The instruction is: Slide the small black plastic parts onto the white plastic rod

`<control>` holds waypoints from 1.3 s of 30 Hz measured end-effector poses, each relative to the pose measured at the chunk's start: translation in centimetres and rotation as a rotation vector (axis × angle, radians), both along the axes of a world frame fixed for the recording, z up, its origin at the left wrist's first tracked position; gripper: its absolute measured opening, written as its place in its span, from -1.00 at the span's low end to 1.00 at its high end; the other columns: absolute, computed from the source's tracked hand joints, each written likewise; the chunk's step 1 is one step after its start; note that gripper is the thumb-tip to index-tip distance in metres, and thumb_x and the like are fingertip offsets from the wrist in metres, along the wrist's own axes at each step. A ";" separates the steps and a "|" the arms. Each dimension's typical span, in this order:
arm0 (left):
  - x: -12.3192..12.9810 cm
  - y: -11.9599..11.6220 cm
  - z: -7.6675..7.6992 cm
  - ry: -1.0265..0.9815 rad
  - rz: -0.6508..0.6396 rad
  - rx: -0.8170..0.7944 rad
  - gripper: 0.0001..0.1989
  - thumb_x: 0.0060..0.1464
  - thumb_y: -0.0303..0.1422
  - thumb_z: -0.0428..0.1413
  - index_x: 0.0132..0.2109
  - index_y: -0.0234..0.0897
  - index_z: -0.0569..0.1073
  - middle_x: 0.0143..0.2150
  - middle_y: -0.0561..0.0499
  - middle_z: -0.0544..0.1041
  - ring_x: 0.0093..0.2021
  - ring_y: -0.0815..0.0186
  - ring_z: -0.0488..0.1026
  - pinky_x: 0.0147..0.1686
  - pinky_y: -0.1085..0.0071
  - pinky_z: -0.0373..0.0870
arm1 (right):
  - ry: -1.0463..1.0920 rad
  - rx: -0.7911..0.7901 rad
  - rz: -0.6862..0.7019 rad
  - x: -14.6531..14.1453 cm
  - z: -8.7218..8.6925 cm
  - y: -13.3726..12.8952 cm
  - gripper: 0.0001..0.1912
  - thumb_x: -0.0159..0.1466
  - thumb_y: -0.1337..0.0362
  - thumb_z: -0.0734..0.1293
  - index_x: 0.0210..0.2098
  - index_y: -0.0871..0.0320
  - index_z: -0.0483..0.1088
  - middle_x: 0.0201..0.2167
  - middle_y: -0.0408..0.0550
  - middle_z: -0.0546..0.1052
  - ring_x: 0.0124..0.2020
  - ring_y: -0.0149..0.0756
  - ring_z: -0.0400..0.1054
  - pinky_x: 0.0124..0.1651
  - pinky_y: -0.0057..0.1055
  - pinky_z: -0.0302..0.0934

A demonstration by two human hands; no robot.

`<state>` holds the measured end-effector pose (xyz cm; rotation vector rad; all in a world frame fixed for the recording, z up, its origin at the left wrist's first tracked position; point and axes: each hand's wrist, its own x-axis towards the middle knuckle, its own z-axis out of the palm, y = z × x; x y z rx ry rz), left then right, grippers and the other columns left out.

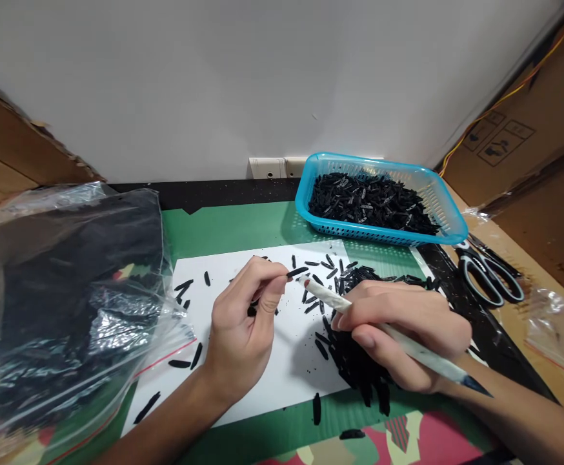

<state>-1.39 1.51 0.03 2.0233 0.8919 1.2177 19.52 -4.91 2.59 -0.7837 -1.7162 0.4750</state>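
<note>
My left hand (246, 323) pinches a small black elongated strip (297, 272) between thumb and forefinger, above a white sheet of paper (243, 400). In my right hand (402, 323) is a slim white pen-like tool (328, 297), gripped like a pen. Its brownish front end points at the strip, just below it; I cannot tell whether they touch. The tool's dark, tapered rear end sticks out past the wrist. Under my right hand lies a heap of similar black strips (357, 361), partly hidden by the hand. Loose strips are scattered over the paper around both hands.
A blue plastic basket (383, 236) full of black strips stands at the back right. Scissors (485, 274) lie right of it. A clear zip bag (69, 310) with black contents fills the left side. Cardboard (543, 129) and a grey wall (214, 84) border the table.
</note>
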 end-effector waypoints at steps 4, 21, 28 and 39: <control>-0.1 -0.1 -0.1 0.002 -0.002 -0.005 -0.87 0.45 -0.48 0.06 -0.10 -0.16 0.45 -0.30 0.11 0.38 -0.37 0.42 0.28 -0.37 0.42 0.26 | -0.016 -0.065 -0.012 0.1 -0.1 -0.1 -0.91 0.42 0.38 0.38 -0.13 0.21 0.55 -0.37 0.00 0.67 -0.39 -0.28 0.58 -0.33 -0.40 0.47; -0.1 0.3 0.5 0.003 0.109 0.094 -0.84 0.41 -0.56 0.09 -0.12 -0.20 0.46 -0.30 0.11 0.41 -0.33 0.43 0.35 -0.34 0.43 0.30 | -0.064 -0.770 0.280 1.2 0.3 0.5 -0.34 0.57 0.03 0.19 -0.63 0.18 0.28 -0.70 -0.22 0.26 -0.63 -0.52 0.09 -0.50 -0.46 -0.02; 0.0 0.2 0.5 0.045 0.040 0.239 -0.75 0.31 -0.70 0.13 -0.07 -0.25 0.49 -0.24 0.06 0.49 -0.22 0.39 0.42 -0.24 0.43 0.35 | -0.064 -0.855 0.314 0.9 0.3 0.4 -0.38 0.50 0.03 0.30 -0.63 0.17 0.18 -0.68 -0.26 0.16 -0.61 -0.52 -0.01 -0.49 -0.44 -0.10; 0.1 0.0 0.8 0.101 0.056 0.267 -0.73 0.28 -0.70 0.15 -0.07 -0.21 0.49 -0.24 0.04 0.51 -0.23 0.34 0.44 -0.25 0.37 0.34 | -0.053 -0.884 0.313 0.8 0.3 0.4 -0.37 0.47 0.05 0.35 -0.64 0.15 0.12 -0.67 -0.26 0.13 -0.59 -0.51 -0.06 -0.50 -0.41 -0.15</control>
